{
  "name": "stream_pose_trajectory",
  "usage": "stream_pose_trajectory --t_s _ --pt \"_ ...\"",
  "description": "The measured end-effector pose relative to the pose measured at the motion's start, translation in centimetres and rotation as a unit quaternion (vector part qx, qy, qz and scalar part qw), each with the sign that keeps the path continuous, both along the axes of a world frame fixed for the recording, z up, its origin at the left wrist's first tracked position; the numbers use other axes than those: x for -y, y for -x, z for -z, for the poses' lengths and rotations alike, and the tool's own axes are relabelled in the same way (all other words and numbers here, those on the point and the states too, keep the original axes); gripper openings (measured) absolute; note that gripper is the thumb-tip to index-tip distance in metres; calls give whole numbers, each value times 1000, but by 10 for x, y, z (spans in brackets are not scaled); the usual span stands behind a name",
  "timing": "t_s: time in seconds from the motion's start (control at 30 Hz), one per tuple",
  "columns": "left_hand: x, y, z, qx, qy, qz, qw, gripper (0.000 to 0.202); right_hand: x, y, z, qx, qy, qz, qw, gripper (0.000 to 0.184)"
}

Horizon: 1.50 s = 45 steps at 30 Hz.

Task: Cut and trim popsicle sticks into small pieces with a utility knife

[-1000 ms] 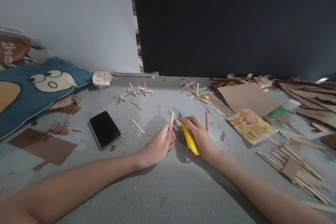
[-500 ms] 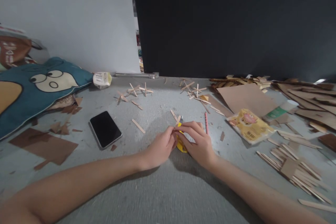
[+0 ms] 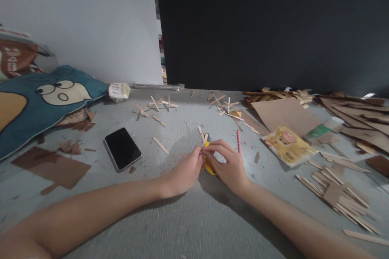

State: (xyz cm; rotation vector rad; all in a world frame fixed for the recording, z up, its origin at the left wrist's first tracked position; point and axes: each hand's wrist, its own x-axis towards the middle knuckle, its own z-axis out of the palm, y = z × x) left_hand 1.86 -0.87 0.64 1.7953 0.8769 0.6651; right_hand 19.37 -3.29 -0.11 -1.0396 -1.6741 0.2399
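My left hand and my right hand meet at the middle of the table. Both are closed, fingertips together around a short wooden craft stick that points up and away from me. Fingers hide its lower end. Just beyond lies another stick piece. Under my fingertips sits a yellow object with a dark tip on its far side; my hands cover most of it, so its kind is unclear. Close by on the right is a pink-red patterned thin stick. A loose craft stick lies to the left.
At left are a phone, cardboard scraps and a blue cartoon cushion. Small crossed-stick pieces stand at the back. On the right lie a yellow packet, a glue stick and a craft-stick pile.
My fingertips have shifted slightly around the held craft stick, whose upper end now shows more clearly. The dark tip of the yellow object is less visible. Everything else looks the same.
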Motion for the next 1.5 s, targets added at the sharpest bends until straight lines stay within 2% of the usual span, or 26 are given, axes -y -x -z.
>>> stream_pose_trajectory --t_s 0.17,0.33,0.7,0.83,0.97,1.17,1.5 --pt "0 1 2 13 -4 7 1000 22 0 2 -5 -40 53 -28 997 13" --pt "0 0 1 31 -7 16 999 23 -1 3 -5 -28 70 -42 996 16" --pt "2 -2 -2 27 17 15 999 23 1 3 2 -40 2 1 999 11" --pt "3 -1 -2 29 11 15 999 21 2 1 2 -25 -7 -2 1000 14" --pt "3 0 -1 41 2 40 998 11 4 -1 0 -17 -31 4 999 17" --pt "1 -1 2 55 7 58 997 17 6 0 -3 -15 -52 17 998 19" --pt "5 0 -5 43 2 65 997 10 8 1 -2 -14 -95 15 995 25"
